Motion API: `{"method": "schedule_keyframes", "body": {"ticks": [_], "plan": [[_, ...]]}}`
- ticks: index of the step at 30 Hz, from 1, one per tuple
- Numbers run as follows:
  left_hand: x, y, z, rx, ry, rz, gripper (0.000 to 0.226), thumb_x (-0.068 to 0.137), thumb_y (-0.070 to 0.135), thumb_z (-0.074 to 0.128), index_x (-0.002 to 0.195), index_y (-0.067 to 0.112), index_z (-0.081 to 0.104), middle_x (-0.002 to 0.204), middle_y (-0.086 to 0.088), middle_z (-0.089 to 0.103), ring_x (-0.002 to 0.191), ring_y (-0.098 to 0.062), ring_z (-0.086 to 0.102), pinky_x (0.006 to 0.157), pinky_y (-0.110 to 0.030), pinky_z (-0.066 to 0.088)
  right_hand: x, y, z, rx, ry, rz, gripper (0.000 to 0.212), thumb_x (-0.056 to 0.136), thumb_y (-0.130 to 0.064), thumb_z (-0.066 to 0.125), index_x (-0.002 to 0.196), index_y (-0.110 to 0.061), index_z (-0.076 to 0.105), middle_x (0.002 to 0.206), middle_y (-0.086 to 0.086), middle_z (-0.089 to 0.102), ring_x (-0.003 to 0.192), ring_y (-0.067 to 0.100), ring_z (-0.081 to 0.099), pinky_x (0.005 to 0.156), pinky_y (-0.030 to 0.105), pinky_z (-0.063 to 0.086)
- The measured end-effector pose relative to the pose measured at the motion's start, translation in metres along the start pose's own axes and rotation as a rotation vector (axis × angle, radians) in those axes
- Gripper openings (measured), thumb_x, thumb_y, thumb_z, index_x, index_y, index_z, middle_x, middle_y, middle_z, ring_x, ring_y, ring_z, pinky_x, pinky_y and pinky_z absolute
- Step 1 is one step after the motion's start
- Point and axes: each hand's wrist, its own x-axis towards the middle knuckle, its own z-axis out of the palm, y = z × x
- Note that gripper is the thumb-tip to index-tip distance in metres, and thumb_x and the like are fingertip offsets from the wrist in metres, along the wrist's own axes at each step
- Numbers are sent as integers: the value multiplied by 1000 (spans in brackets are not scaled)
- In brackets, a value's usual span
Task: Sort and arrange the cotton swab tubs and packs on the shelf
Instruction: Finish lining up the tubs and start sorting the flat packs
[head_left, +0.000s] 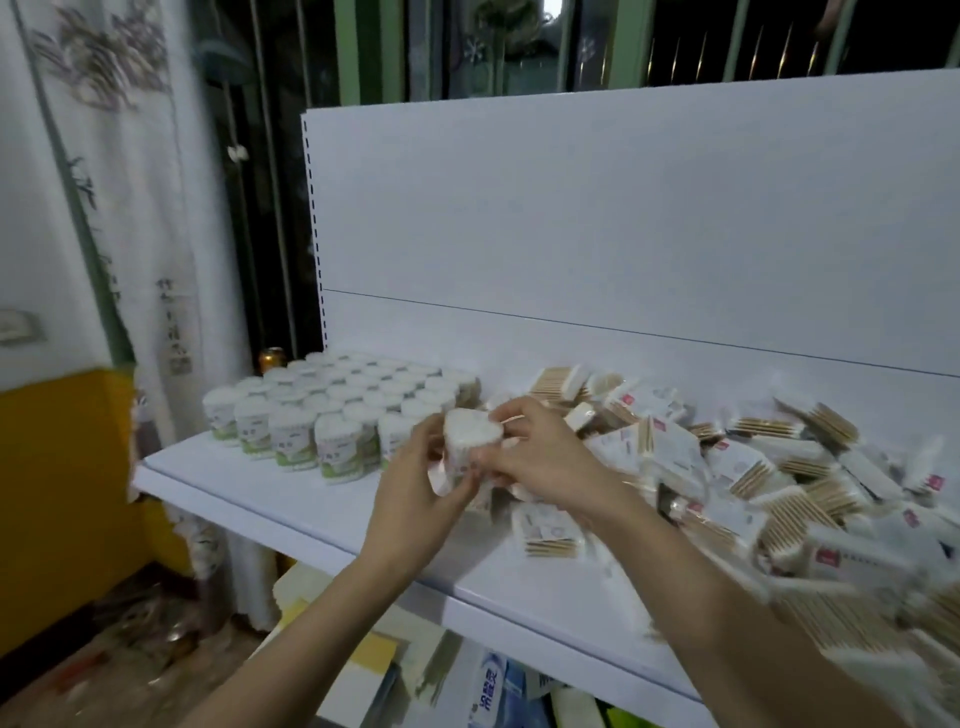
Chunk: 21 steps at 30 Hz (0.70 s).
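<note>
Holding one tub (470, 441) between the left hand (415, 475) and right hand (540, 457), fingers curled round it, it is best set upright beside the tub rows (332, 410).

This looks like a small shop or its stockroom. A white metal display shelf (311, 499) with a slotted upright and a plain back panel (623, 218) carries stock in bulk: left of the hands (467, 467), dozens of identical cotton swab tubs (296, 441) stand in rows, and to their right lies a loose heap of identical swab packs (753, 483). Below the hands, more packaged goods (488, 691) sit under the shelf.
</note>
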Motion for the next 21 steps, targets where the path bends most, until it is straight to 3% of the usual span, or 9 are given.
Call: {"method": "schedule_keyframes", "body": {"ticks": [2, 4, 8, 11, 13, 16, 18, 21], "plan": [[-3, -17, -13, 14, 45, -65, 53, 86, 36, 72, 127, 41, 40, 111, 23, 59, 101, 4, 57, 76, -8, 45, 14, 6, 32, -65, -21, -50, 35, 84, -9, 73, 111, -19, 53, 107, -3, 65, 74, 12, 65, 62, 23, 55], [-4, -35, -27, 59, 80, -101, 53, 85, 34, 73, 127, 39, 41, 113, 24, 56, 101, 1, 57, 77, -12, 48, 27, 13, 60, -58, -55, -60, 35, 86, -10, 71, 115, -19, 53, 108, -6, 63, 91, 15, 65, 74, 30, 57], [-1, -66, -49, 174, 35, -148, 60, 86, 27, 72, 138, 27, 42, 129, 7, 46, 100, -13, 58, 82, -35, 54, 43, 21, 97, -84, -7, -35, 31, 87, -14, 71, 115, -18, 57, 102, -5, 64, 98, 21, 65, 87, 43, 57], [6, -77, -53, 273, 2, -115, 48, 90, 21, 66, 134, 23, 49, 128, 0, 43, 101, -20, 59, 79, -32, 51, 50, 21, 113, -101, 86, -29, 28, 89, -12, 70, 115, -12, 61, 95, -7, 62, 93, 18, 64, 87, 41, 57], [12, -81, -54, 331, -5, -85, 47, 88, 18, 67, 132, 19, 51, 125, -4, 45, 102, -23, 57, 75, -28, 47, 53, 21, 120, -193, 166, -44, 32, 90, -13, 69, 120, -9, 61, 104, 0, 63, 96, 19, 62, 89, 36, 55], [17, -87, -53, 490, 63, 74, 57, 75, 10, 77, 128, 13, 56, 112, -12, 50, 95, -31, 55, 70, -36, 49, 55, 21, 123, -267, 222, -41, 34, 91, -17, 67, 124, -12, 59, 117, 3, 59, 102, 15, 59, 91, 32, 52], [11, -84, -49, 447, 136, 268, 50, 74, 12, 75, 122, 13, 60, 107, -10, 49, 91, -30, 52, 68, -39, 49, 56, 21, 114, -215, 259, -47, 28, 93, -22, 66, 120, -19, 60, 117, -1, 59, 102, 13, 61, 92, 35, 54], [-6, -66, -36, 299, -96, 381, 35, 84, 31, 55, 117, 22, 55, 110, -2, 50, 91, -23, 53, 61, -32, 50, 64, 16, 86, -349, 362, -52, 21, 94, -20, 61, 115, -22, 61, 115, -2, 58, 99, 13, 62, 89, 37, 54]]}}
